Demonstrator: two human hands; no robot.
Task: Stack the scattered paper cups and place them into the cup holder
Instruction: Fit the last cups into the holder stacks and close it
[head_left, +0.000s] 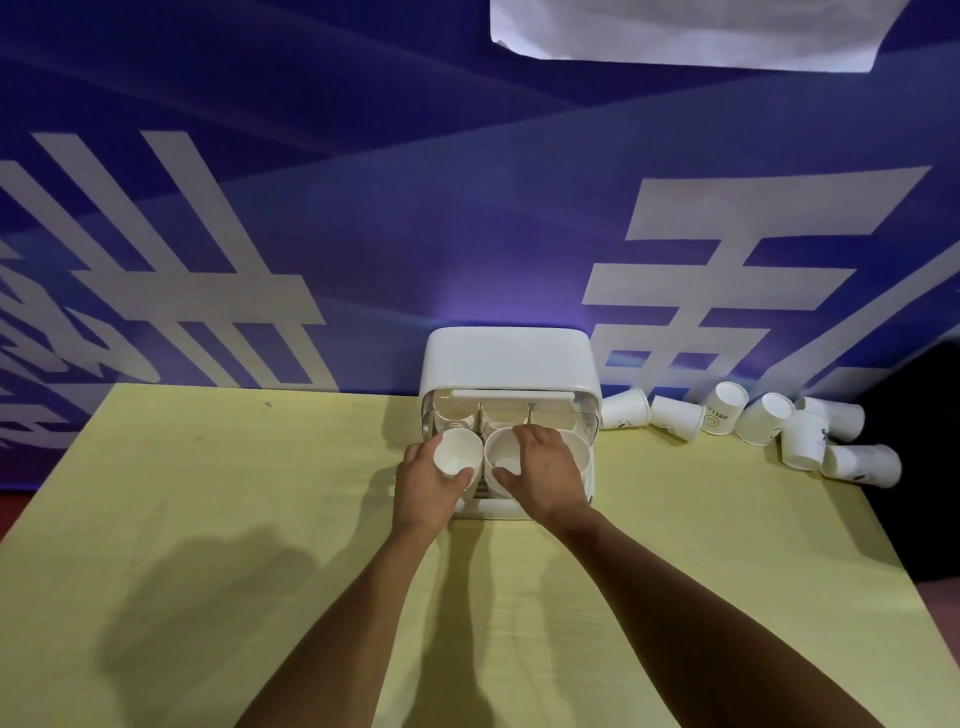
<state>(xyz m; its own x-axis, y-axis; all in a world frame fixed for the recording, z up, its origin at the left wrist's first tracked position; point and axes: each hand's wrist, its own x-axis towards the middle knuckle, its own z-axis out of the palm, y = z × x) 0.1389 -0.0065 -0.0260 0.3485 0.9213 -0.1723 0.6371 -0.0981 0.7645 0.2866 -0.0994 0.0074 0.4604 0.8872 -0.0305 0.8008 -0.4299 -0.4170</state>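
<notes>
At frame centre, the left grip (427, 483) clasped a white paper cup (456, 453), probably light and crushable, best held by its wall; the right grip (545, 467) pinched a second white cup (501, 451) by its rim.

table (208, 493): pale yellow-green, plain, crossed by soft grey shadows.
holder (506, 358): white shell, glossy; clear see-through front.
cups (763, 418): white inside and out; several lying at the right carry small dark print, one of them a smiley face with letters.
backdrop (415, 208): deep blue shading to violet, with lighter wavy bands and very large white characters.
sheet (685, 31): plain white, with grey creases along its lower edge.
</notes>
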